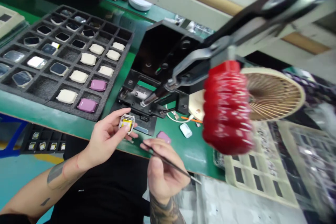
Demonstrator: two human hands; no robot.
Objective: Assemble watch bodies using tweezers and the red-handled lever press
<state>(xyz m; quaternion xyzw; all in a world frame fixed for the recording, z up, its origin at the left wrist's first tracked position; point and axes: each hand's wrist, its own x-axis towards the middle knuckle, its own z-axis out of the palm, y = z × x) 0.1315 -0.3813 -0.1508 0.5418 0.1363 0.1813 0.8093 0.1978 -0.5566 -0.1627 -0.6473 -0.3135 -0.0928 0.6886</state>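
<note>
Red ribbed handle [227, 106] of the press lever is closest to the lens, blurred, hanging in front of the right half of the table [194, 152]. Lever arm [252, 21] runs from it up to the top right.

Left hand [105, 140]: grip closed on a small watch case [126, 123], pinched between thumb and fingertips just above the table's near edge. Case is clear-rimmed with a yellow part inside, open face towards the camera. It looks nearly square, so long axis can't be told.

Right hand [161, 168]: grip closed on thin tweezers [172, 164]. Long axis runs diagonally, tips up-left towards the case, back end down-right past the table edge. Tips near the case; contact can't be told.

Directly behind the case: black press fixture [160, 66], with a metal plunger [152, 98] angled down-left over its base, just above the left hand.

Near the right hand on the table: a purple case [164, 136] just beside the fingers, a pale blue-white part [186, 130], a white cable [175, 117] and an orange stick [190, 119]. Beige fan [273, 92] is partly hidden by the handle.

Left: black foam tray [120, 56] with glass pieces, cream cases and two purple ones in its compartments. A second tray [44, 141] sits below table level.
</note>
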